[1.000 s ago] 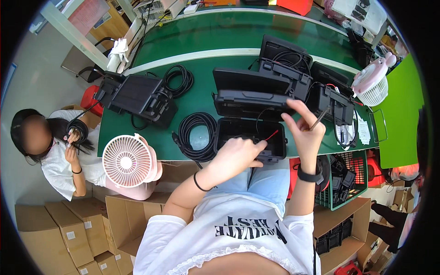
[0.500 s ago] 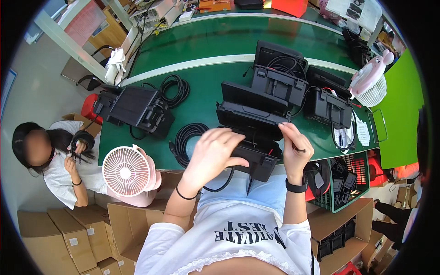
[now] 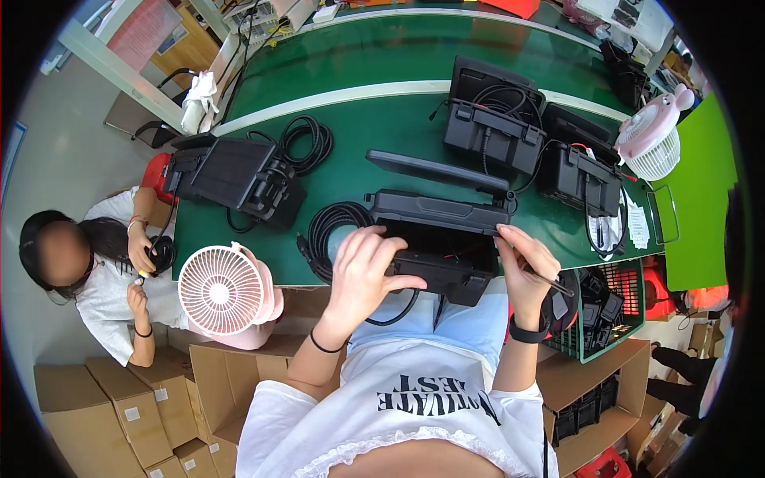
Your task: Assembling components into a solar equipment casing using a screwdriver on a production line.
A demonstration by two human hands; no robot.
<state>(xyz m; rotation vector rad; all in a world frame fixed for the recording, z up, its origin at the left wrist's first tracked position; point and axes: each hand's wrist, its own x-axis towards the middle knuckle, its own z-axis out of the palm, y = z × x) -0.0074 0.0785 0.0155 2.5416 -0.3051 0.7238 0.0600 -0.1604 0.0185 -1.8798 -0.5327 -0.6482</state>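
A black plastic box (image 3: 442, 280) with its lid (image 3: 442, 213) raised sits at the near edge of the green table, in front of my body. A flat black panel (image 3: 438, 169) stands tilted behind that lid. My left hand (image 3: 362, 267) grips the box's left side, its thumb along the front wall. At the box's right corner is my right hand (image 3: 527, 267), fingertips against the rim. A thin dark rod (image 3: 555, 284) sticks out from its curled fingers; what kind of tool it is I cannot tell. Shadow hides most of the box's inside, though a bit of red shows.
Coiled black cable (image 3: 335, 231) lies left of the box. More black boxes (image 3: 494, 135) stand behind, right and far left. Pink fans (image 3: 221, 291) flank the table. A co-worker (image 3: 119, 271) handles cable at left. A green crate (image 3: 613, 315) and cardboard cartons (image 3: 143, 398) stand below.
The box's lid and rear panel have tipped to a flatter angle. My left hand has closed on the box's side, and the rod in my right hand now points outward to the right.
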